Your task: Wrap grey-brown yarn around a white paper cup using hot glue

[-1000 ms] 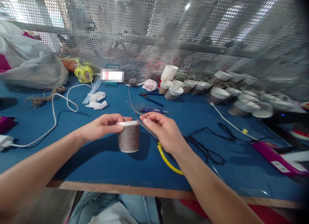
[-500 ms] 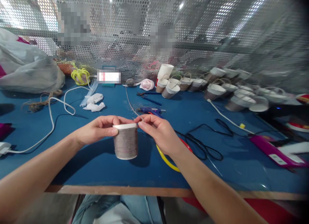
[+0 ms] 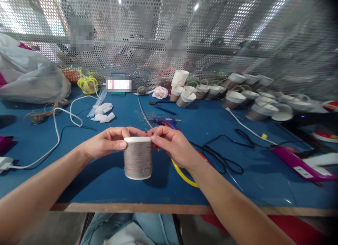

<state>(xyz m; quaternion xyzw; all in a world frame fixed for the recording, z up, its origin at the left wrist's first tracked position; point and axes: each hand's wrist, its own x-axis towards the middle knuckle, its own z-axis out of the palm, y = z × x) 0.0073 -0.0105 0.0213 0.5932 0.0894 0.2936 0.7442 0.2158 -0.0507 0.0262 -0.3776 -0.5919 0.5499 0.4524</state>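
A paper cup [image 3: 138,158] wrapped in grey-brown yarn, its rim white, is held above the table in front of me. My left hand [image 3: 112,142] grips its rim from the left, thumb on the near side and fingers behind. At the rim's right side, my right hand [image 3: 169,141] pinches the grey yarn [image 3: 144,112] close against the cup. That strand runs back across the table to a small grey yarn ball [image 3: 142,90]. Some fingertips of both hands are hidden behind the cup.
Behind the hands lie a blue glue gun [image 3: 166,121] and pliers [image 3: 162,107]. Several wrapped cups with handles [image 3: 186,98] stand at the back right. Black cable [image 3: 224,160], a yellow ring [image 3: 185,176] and a purple power strip [image 3: 298,164] lie rightward; a plastic bag [image 3: 31,72] sits left.
The cup has come slightly lower and nearer, with its wrapped side facing me a little more. Both hands keep nearly the same hold.
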